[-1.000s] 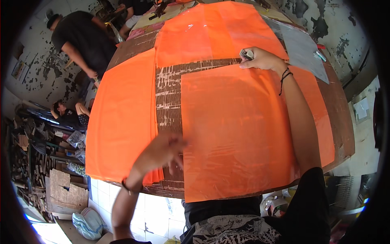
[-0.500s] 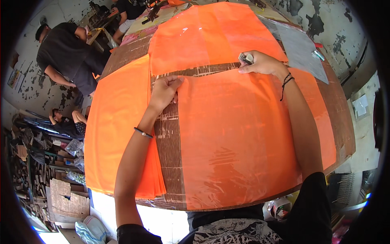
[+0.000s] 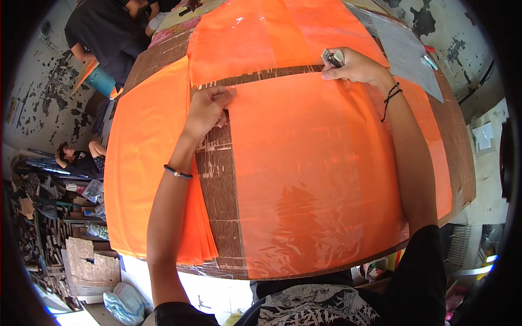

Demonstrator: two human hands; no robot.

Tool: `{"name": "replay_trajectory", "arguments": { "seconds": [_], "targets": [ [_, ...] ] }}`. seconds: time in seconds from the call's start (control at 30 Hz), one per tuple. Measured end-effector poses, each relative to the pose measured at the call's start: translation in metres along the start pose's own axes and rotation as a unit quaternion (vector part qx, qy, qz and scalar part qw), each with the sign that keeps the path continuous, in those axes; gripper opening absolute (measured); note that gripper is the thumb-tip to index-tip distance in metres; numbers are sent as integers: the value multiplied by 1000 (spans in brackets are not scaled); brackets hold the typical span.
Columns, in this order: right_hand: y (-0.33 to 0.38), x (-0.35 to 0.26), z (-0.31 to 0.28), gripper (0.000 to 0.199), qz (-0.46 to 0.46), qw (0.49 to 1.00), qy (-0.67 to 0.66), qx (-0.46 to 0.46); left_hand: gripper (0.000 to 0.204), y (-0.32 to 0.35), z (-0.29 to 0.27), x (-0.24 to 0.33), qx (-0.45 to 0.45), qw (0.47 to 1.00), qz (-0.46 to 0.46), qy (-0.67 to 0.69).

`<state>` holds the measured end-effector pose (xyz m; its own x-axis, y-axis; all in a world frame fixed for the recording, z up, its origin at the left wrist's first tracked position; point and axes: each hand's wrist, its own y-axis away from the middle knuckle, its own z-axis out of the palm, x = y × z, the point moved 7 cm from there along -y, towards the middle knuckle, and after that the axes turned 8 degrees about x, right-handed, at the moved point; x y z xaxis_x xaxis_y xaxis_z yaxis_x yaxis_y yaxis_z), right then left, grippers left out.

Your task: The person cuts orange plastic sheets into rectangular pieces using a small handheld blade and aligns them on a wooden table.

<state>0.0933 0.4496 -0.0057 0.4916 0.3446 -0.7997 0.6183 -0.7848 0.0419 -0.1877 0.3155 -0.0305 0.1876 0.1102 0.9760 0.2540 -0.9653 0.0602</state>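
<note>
An orange fabric sheet (image 3: 299, 157) lies before me on the brown table, with clear plastic film (image 3: 299, 239) showing glossy wrinkles near its front. My left hand (image 3: 209, 111) is closed in a pinch at the sheet's far left corner. At the far edge, toward the right, my right hand (image 3: 356, 68) pinches the sheet with thumb and fingers. That same hand also holds a small metal tool (image 3: 333, 58) with a pale part; its exact kind is unclear. Beside my left forearm rests a stack of orange sheets (image 3: 147, 157).
More orange sheets (image 3: 272, 41) lie across the table's far side. Clear plastic film (image 3: 405, 51) covers the far right. The table's bare brown top (image 3: 217, 190) shows between stacks. A person in black (image 3: 106, 32) bends at upper left; another person (image 3: 81, 163) reclines beside piled scraps.
The whole view has shifted, so hands and sheets appear higher in the picture. Both hands keep their grip on the sheet. The standing person at upper left has bent over, and a teal object shows there.
</note>
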Motion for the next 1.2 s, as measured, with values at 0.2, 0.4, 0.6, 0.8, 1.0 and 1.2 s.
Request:
{"name": "replay_trajectory", "arguments": {
  "seconds": [0.2, 0.4, 0.6, 0.8, 1.0, 1.2],
  "targets": [
    [2, -2, -1, 28, -3, 1000, 10, 3, 28, -3, -4, -4, 1, 1000, 2, 6],
    [2, -2, 0, 27, 5, 1000, 1, -4, 24, -3, -3, -5, -10, 1000, 7, -7],
    [2, -4, -1, 26, 1, 1000, 15, 2, 31, -2, -5, -3, 1, 1000, -1, -10],
    [3, 0, 0, 27, 1, 1000, 21, 6, 30, 0, -4, -5, -4, 1000, 0, -9],
    [5, 0, -2, 28, -28, 998, 54, 6, 26, 3, -3, -5, 6, 1000, -2, -28],
    [15, -27, 9, 25, 14, 998, 57, 16, 26, 1, -9, -6, 4, 998, 30, -54]
  ]
}}
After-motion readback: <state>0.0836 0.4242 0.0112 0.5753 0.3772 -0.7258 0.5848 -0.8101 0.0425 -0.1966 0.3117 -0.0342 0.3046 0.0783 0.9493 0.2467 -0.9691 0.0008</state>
